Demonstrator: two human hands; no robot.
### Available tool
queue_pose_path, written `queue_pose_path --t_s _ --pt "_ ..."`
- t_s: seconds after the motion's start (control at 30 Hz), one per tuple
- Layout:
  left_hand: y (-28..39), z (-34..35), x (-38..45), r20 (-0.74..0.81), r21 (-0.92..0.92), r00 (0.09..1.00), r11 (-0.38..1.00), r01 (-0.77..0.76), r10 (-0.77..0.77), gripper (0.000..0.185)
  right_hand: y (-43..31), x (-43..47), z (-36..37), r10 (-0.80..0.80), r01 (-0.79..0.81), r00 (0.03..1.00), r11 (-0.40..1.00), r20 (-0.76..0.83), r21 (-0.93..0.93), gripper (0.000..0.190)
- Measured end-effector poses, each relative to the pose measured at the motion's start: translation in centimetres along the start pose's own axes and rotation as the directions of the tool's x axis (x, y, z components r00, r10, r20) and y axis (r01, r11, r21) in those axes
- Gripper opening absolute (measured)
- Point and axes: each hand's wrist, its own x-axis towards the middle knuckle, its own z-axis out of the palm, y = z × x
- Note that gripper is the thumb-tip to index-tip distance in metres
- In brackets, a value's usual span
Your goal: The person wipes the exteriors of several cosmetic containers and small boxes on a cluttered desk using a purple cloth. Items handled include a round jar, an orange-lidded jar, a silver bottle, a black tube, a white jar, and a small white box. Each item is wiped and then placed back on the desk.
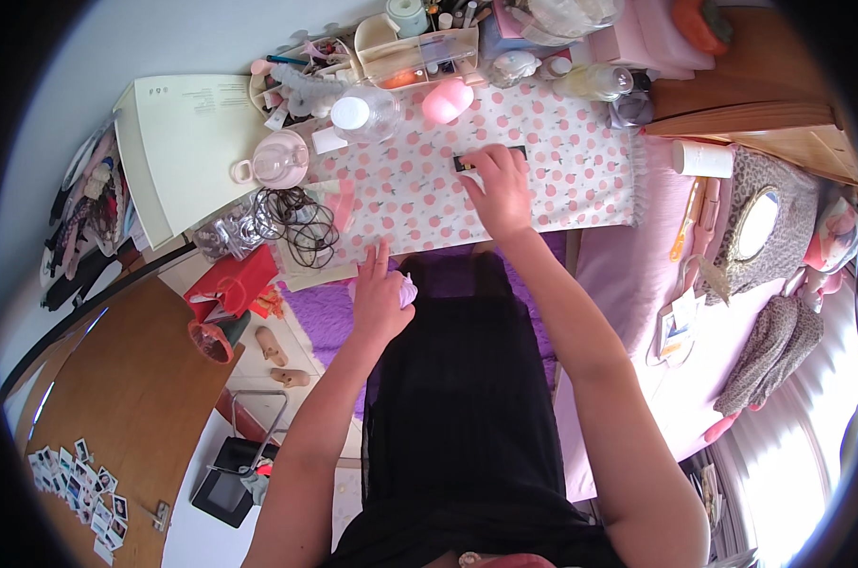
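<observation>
My right hand (500, 186) reaches over the table, its fingers on a small flat black case (464, 163) that lies on the peach-print tablecloth (414, 184). Part of the case is hidden under the fingers. At the table's front edge is my left hand (380, 298), with a crumpled light purple item (407, 291) in its palm and two fingers stretched towards the cloth. Behind the right hand sits a pink egg-shaped object (448, 101). A clear plastic jar with a white lid (351, 113) stands to its left.
Cosmetic organizers (414, 60) and bottles (599, 82) line the back. A pink cup (280, 159) and coiled black cables (297, 224) are at the left, above a red paper bag (230, 284). A pink-covered bed (613, 284) with a mirror (755, 224) is at the right.
</observation>
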Motion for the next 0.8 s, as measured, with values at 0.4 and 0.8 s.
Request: queue_pose_path --t_s 0.4,0.8 --pt "2.1 -2.6 -4.5 -0.082 -0.274 0.996 0.961 -0.049 0.027 0.044 -3.1 -2.6 4.2 0.002 0.009 0.982 0.998 0.187 -0.060 0.011" --pt "2.6 -2.3 -3.3 -0.080 -0.303 0.996 0.951 -0.062 0.040 0.047 1.9 -0.2 -0.1 -0.001 0.035 0.994 0.955 0.112 -0.295 0.040"
